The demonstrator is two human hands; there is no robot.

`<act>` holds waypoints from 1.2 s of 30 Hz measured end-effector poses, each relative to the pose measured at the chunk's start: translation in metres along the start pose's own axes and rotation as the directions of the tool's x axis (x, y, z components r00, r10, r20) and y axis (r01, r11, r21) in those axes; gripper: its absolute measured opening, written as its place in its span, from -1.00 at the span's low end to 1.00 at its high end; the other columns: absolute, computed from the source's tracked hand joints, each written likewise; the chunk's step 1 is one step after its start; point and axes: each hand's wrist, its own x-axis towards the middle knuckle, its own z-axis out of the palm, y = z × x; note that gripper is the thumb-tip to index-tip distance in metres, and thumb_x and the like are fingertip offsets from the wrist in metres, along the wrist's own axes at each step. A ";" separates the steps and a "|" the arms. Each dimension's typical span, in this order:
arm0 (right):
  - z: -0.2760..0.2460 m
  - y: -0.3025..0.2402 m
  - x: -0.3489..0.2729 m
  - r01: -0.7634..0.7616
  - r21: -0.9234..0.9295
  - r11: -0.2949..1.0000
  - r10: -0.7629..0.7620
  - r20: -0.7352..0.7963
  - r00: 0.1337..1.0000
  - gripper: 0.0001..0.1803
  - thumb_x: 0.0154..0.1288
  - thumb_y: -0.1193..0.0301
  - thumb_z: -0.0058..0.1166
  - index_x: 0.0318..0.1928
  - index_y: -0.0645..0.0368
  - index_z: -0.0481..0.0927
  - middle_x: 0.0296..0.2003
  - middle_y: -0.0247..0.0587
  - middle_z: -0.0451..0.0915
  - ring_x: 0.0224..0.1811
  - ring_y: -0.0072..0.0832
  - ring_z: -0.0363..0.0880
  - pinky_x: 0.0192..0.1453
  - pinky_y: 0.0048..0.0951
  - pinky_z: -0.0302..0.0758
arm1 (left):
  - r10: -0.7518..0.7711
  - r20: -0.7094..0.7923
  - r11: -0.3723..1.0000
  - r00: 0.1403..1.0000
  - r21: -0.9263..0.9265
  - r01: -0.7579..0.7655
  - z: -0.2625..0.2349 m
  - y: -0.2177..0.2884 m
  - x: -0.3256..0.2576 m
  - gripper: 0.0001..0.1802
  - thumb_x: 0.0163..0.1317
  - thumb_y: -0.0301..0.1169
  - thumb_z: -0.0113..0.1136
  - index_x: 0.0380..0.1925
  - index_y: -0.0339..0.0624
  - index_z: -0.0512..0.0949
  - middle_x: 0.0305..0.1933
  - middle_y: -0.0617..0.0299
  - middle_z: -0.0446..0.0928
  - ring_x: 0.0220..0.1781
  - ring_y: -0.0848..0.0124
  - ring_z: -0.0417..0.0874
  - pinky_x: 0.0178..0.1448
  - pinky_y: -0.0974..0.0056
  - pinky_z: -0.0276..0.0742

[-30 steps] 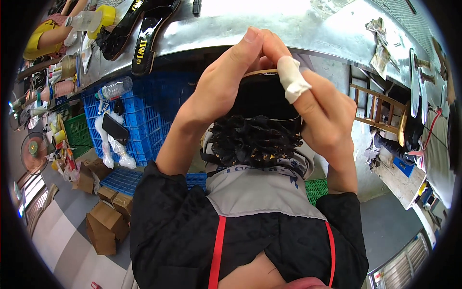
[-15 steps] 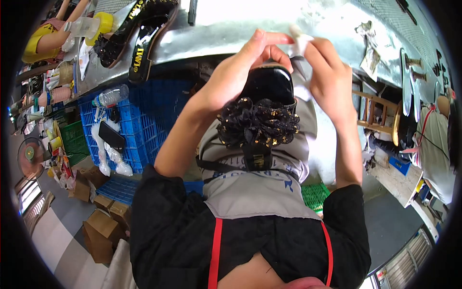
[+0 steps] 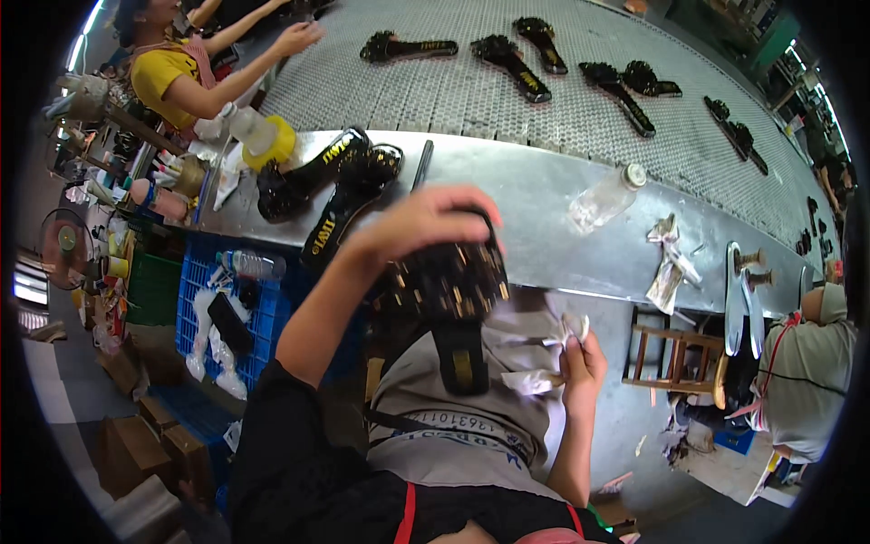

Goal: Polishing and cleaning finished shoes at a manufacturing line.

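Observation:
My left hand is closed over the toe end of a black slide sandal trimmed with a gold-flecked ruffled flower. Motion blurs the sandal, and its heel end points down toward my apron. Lower and to the right, my right hand pinches a crumpled white cloth, apart from the sandal. Two matching slides lie together on the metal bench, left of my left hand. Beside them is a thin dark bar.
A mesh conveyor carrying several black slides runs behind the metal bench. On the bench stand a clear bottle and a stained rag. A blue crate sits below left, a wooden stool right. Co-workers are nearby.
My right hand with the cloth has dropped away from the sandal's toe. My left hand now grips the sandal from above. The view has tilted up, bringing the conveyor into sight.

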 end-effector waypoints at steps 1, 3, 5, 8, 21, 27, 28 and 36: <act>-0.007 0.000 0.000 -0.082 0.197 0.977 0.095 -0.059 0.994 -0.76 0.45 0.54 -0.04 0.00 0.24 0.66 -0.37 -0.41 0.53 -0.57 -0.70 0.29 -0.52 -0.63 0.18 | 0.014 -0.104 0.997 0.994 -0.068 -0.021 -0.022 0.008 0.005 -0.74 0.37 -0.38 0.27 0.00 -0.23 0.59 -0.02 0.00 0.72 0.02 0.29 0.76 0.15 0.21 0.67; -0.019 -0.006 0.006 -0.061 0.310 0.949 0.080 -0.048 0.996 -0.79 0.40 0.53 -0.01 -0.05 0.25 0.64 -0.39 -0.37 0.54 -0.60 -0.67 0.29 -0.54 -0.61 0.20 | 0.138 -0.232 0.985 0.963 -0.073 -0.159 -0.079 0.026 0.029 -0.69 0.37 -0.30 0.28 0.03 -0.18 0.58 -0.05 0.08 0.71 -0.01 0.33 0.76 0.06 0.26 0.71; -0.029 -0.017 0.017 -0.036 0.445 0.895 0.050 -0.021 0.999 -0.73 0.24 0.48 0.05 -0.07 0.30 0.59 -0.37 -0.24 0.58 -0.64 -0.57 0.33 -0.59 -0.56 0.25 | 0.268 -0.294 0.963 0.918 0.055 -0.263 -0.139 0.040 0.060 -0.66 0.41 -0.23 0.24 0.06 -0.17 0.56 -0.02 0.13 0.70 -0.02 0.36 0.75 0.04 0.26 0.71; -0.035 -0.038 0.028 -0.073 0.595 0.800 0.016 0.099 0.995 -0.65 0.23 0.46 0.01 0.00 0.37 0.55 -0.32 -0.16 0.59 -0.63 -0.55 0.35 -0.56 -0.55 0.25 | 0.202 -0.622 0.979 0.757 0.128 -0.156 -0.206 0.067 0.091 -0.67 0.52 -0.18 0.05 0.04 -0.20 0.52 -0.01 0.14 0.66 -0.01 0.40 0.71 0.09 0.20 0.66; -0.019 -0.113 0.097 0.293 0.250 0.923 -0.223 -0.271 0.936 -0.66 0.40 0.37 0.09 0.08 0.32 0.54 -0.18 -0.29 0.54 -0.51 -0.78 0.26 -0.62 -0.69 0.07 | 0.159 -0.455 0.983 0.876 0.151 -0.101 0.066 -0.059 -0.021 -0.82 0.45 -0.47 0.08 -0.09 -0.31 0.62 -0.16 0.20 0.70 0.00 0.45 0.66 0.12 0.30 0.54; 0.017 -0.129 0.081 0.343 -0.162 0.925 -0.264 0.373 0.889 -0.79 0.30 0.53 0.24 -0.06 0.26 0.70 -0.10 -0.30 0.50 -0.22 -0.61 0.39 -0.17 -0.53 0.32 | 0.499 -0.380 0.830 0.779 0.470 -0.302 0.126 -0.040 -0.012 -0.73 0.43 -0.47 0.13 0.06 -0.32 0.61 -0.03 0.15 0.69 0.05 0.35 0.68 0.21 0.27 0.53; 0.023 -0.126 0.075 0.332 -0.173 0.927 -0.246 0.388 0.888 -0.79 0.30 0.53 0.24 -0.06 0.26 0.70 -0.10 -0.30 0.50 -0.22 -0.61 0.39 -0.17 -0.53 0.32 | 0.578 -0.382 0.771 0.721 0.545 -0.329 0.127 -0.035 -0.007 -0.71 0.41 -0.49 0.16 0.09 -0.31 0.62 -0.01 0.14 0.68 0.03 0.33 0.67 0.23 0.27 0.52; 0.040 -0.092 0.053 -0.016 0.085 0.996 -0.026 0.478 0.878 -0.89 0.29 0.53 0.29 -0.18 0.26 0.70 -0.19 -0.34 0.43 -0.21 -0.60 0.35 -0.17 -0.56 0.24 | 0.118 -0.092 0.985 0.989 0.137 -0.105 0.090 -0.041 -0.020 -0.81 0.34 -0.41 0.37 -0.10 -0.23 0.68 -0.05 0.22 0.60 -0.10 0.45 0.60 0.02 0.31 0.48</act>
